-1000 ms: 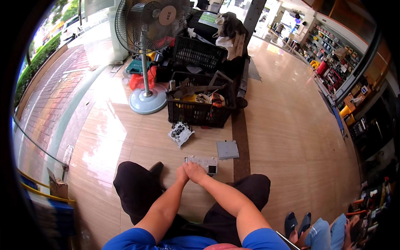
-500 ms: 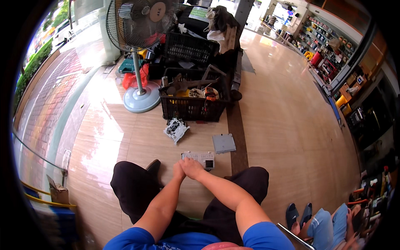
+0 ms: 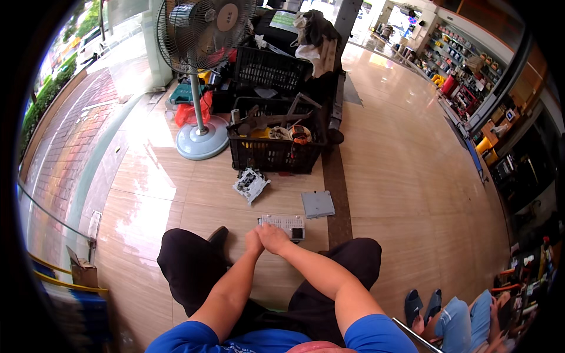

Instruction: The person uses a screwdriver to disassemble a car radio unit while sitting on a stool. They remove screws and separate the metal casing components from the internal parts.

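A pale grey, boxy device (image 3: 285,222) with rows of slots and a dark square at one corner lies on the floor between my knees. My right hand (image 3: 273,237) rests closed at its near left end, covering part of it. Pressed beside it is my left hand (image 3: 253,240), also closed. The fingers of both hands are mostly hidden, and whatever they grip cannot be made out. A flat grey panel (image 3: 318,204) lies just beyond the device to the right. Farther off to the left sits a white frame-like part (image 3: 251,186) with dark pieces in it.
A black crate (image 3: 276,154) of tools stands ahead, with another black crate (image 3: 272,66) behind it. The round base of a standing fan (image 3: 202,139) is to its left, near a red plastic bag (image 3: 194,110). At lower right, another person's legs (image 3: 465,320) and slippers (image 3: 422,304) show.
The whole view has shifted very slightly. Both hands stay together at the device's left end, and the parts on the floor keep their places.
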{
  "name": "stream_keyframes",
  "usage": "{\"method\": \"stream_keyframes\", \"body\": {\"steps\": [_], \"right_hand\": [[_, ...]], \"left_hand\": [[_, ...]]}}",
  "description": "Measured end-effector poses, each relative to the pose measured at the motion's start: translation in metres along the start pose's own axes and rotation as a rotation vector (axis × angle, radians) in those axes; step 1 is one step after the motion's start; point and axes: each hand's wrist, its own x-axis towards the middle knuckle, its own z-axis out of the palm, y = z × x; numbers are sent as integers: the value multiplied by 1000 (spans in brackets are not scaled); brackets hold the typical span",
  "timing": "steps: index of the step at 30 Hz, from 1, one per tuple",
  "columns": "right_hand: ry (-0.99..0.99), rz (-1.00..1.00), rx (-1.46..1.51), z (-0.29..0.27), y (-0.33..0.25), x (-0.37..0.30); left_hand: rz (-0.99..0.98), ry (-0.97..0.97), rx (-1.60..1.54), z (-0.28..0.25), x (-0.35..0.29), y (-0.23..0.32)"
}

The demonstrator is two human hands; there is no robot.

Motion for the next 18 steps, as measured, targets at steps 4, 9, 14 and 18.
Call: {"method": "stream_keyframes", "body": {"steps": [4,9,14,18], "right_hand": [[-112,171,56,-10,-9,5],[-6,13,31,-1,-2,4],[54,-15,48,-2,-1,3],[-59,93,59,-14,-8,4]], "left_hand": [[-8,67,-5,-2,0,-6],[28,-23,98,1,3,-8],[-25,-22,65,8,5,-16],[-13,23,-14,8,4,-20]]}}
